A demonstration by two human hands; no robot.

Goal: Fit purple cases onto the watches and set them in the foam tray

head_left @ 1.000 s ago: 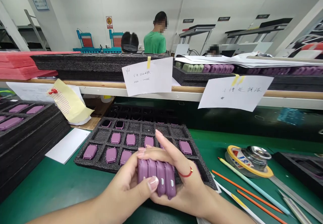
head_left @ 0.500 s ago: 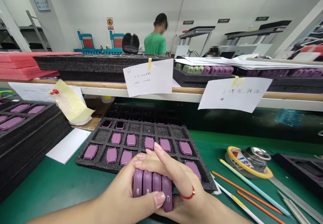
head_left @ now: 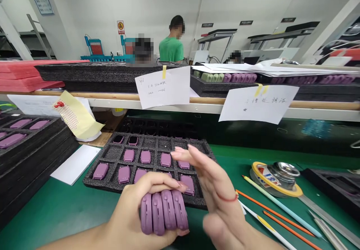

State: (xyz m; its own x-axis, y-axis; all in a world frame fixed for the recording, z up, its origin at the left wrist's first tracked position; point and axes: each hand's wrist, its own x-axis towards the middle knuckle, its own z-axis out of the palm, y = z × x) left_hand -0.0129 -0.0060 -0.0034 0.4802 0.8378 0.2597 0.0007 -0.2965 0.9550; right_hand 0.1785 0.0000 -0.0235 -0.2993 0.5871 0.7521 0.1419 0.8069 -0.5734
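Observation:
Several purple watch cases stand side by side in a row in my left hand, its fingers over the top and its thumb side below. To their right, my right hand is raised with fingers extended and holds nothing; it is apart from the row. Behind both hands lies a black foam tray whose compartments hold purple cases, backs up, and two with dark screens. My right hand hides part of the tray's right side.
Right on the green table are a yellow tape roll with a glass jar, orange sticks, a light-blue pen and a metal ruler. Stacked foam trays stand left. A shelf edge crosses behind. A person in green is beyond.
My right hand has let go of the row of cases and moved away to the right, opening. My left hand now holds the row alone, turned so that other case sides show.

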